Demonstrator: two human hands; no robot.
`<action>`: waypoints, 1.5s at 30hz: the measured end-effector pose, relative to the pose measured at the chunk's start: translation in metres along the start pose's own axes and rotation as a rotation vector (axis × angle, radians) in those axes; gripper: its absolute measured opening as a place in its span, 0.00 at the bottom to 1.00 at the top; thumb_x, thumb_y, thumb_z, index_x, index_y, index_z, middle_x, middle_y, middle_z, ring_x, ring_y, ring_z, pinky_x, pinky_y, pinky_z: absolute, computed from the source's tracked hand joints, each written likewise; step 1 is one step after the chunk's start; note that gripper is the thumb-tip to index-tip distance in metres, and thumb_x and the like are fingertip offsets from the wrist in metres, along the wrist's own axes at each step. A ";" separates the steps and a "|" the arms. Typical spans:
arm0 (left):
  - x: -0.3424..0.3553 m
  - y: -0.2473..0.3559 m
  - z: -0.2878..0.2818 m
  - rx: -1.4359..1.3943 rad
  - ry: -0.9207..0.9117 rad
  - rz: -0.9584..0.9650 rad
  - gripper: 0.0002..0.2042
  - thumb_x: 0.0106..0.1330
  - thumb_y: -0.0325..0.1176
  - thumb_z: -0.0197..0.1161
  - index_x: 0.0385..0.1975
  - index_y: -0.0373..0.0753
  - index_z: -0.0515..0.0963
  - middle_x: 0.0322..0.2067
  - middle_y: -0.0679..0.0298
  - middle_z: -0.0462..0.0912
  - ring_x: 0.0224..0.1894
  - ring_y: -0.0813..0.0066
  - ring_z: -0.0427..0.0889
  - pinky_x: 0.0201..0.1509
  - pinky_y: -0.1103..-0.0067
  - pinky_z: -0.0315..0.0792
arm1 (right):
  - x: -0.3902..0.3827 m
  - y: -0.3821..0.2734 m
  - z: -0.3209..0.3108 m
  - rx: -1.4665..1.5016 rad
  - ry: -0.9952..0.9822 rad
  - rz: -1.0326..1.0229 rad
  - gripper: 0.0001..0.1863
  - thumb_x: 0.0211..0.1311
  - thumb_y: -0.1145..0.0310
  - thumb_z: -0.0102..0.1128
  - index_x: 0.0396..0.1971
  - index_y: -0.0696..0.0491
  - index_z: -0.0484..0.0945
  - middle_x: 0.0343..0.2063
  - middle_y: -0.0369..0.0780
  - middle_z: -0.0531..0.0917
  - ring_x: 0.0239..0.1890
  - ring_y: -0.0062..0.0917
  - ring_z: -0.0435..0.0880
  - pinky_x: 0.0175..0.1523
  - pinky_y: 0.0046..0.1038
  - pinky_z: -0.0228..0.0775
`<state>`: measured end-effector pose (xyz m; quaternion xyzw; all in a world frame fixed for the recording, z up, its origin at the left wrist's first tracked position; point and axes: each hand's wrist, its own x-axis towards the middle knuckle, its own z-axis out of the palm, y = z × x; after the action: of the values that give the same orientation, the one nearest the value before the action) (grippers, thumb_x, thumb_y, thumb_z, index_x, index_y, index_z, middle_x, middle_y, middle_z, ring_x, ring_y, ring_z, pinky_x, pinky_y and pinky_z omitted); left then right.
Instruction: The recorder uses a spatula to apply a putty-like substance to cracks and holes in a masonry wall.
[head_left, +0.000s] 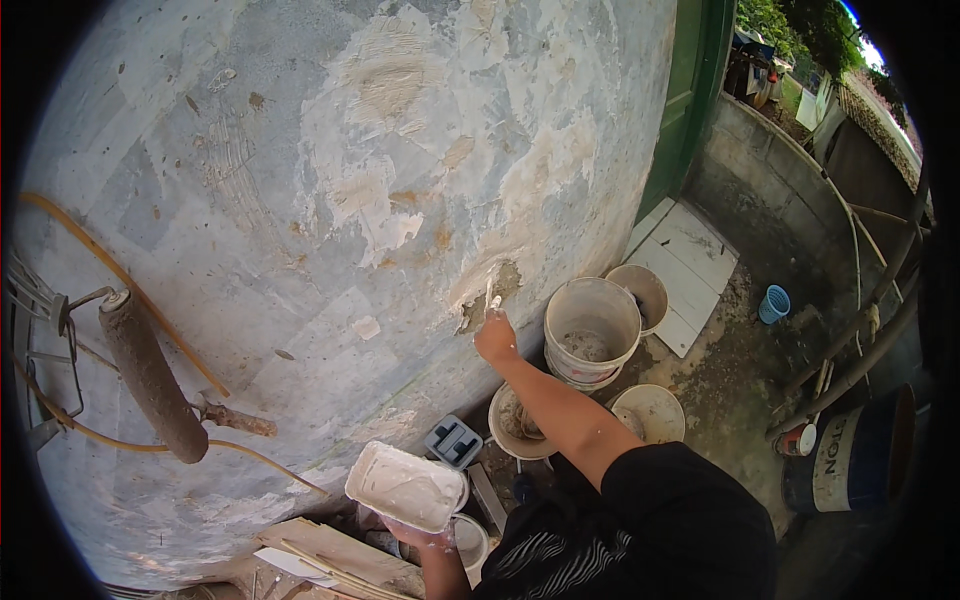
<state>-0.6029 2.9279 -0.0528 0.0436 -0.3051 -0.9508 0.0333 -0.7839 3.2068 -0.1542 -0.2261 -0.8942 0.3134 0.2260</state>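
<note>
Your right hand (496,338) gripped a putty knife (492,298), blade against the bare patch (490,290) on the wall (330,150). Left hand (420,535) held the putty tray (405,486) from below. Buckets (590,330) crowded just right of your arm; wall above stayed open.

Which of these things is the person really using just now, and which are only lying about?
In use:
- putty knife in the right hand, pressed to the patched wall
- white tray of filler, held up by the left hand

Lying about:
- paint roller
- big white bucket
- small blue cup
- dark drum
</note>
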 end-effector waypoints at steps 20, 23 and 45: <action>-0.002 -0.002 -0.028 0.035 -0.058 -0.007 0.28 0.67 0.52 0.39 0.62 0.41 0.58 0.58 0.55 0.65 0.55 0.51 0.70 0.57 0.57 0.67 | 0.004 0.006 0.028 -0.018 -0.083 0.091 0.14 0.55 0.74 0.48 0.42 0.63 0.71 0.39 0.52 0.73 0.38 0.43 0.78 0.43 0.36 0.73; -0.006 0.000 -0.013 -0.042 -0.001 -0.048 0.28 0.67 0.52 0.39 0.62 0.41 0.58 0.58 0.55 0.65 0.55 0.51 0.70 0.57 0.57 0.67 | -0.006 0.005 0.035 -0.162 -0.146 -0.123 0.13 0.57 0.74 0.46 0.41 0.64 0.71 0.40 0.53 0.73 0.37 0.43 0.79 0.42 0.36 0.73; -0.008 -0.004 -0.034 0.163 0.017 -0.035 0.31 0.65 0.54 0.40 0.62 0.39 0.56 0.57 0.52 0.66 0.51 0.52 0.74 0.50 0.59 0.74 | -0.001 0.067 -0.011 1.344 -0.316 0.753 0.11 0.57 0.59 0.62 0.35 0.49 0.78 0.22 0.32 0.78 0.19 0.17 0.74 0.20 0.22 0.64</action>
<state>-0.5918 2.9125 -0.0821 0.0598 -0.3803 -0.9228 0.0155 -0.7601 3.2584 -0.1914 -0.2816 -0.3976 0.8710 0.0630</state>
